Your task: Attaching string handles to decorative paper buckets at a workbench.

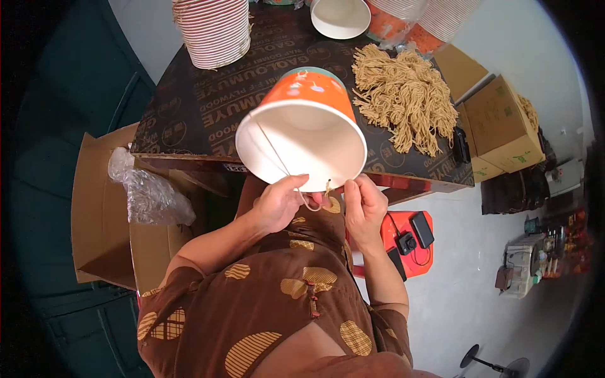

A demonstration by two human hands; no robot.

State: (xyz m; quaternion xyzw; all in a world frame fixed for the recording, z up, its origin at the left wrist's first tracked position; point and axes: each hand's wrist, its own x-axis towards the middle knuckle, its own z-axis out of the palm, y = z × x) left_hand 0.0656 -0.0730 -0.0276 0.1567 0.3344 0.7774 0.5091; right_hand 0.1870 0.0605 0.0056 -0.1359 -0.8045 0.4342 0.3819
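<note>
A large orange paper bucket [302, 142] lies tilted at the table's front edge, its white inside facing me. A thin tan cord [273, 148] runs across its mouth from the upper left rim and loops below the lower rim. A small knotted bit of cord shows at a hole in that rim. My left hand [280, 203] is closed at the lower rim, its thumb and fingers pinching the cord. Just right of the knot, my right hand [365, 208] has its fingers pressed together against the rim; what they pinch is hidden.
On the dark plywood table [208, 126] lie a heap of tan cords [406, 94], a stack of paper buckets [214, 31] and a white bucket [340, 17]. Left stands an open carton [104, 208] with clear plastic [154, 192]; right, a red stool [413, 258] holds black devices.
</note>
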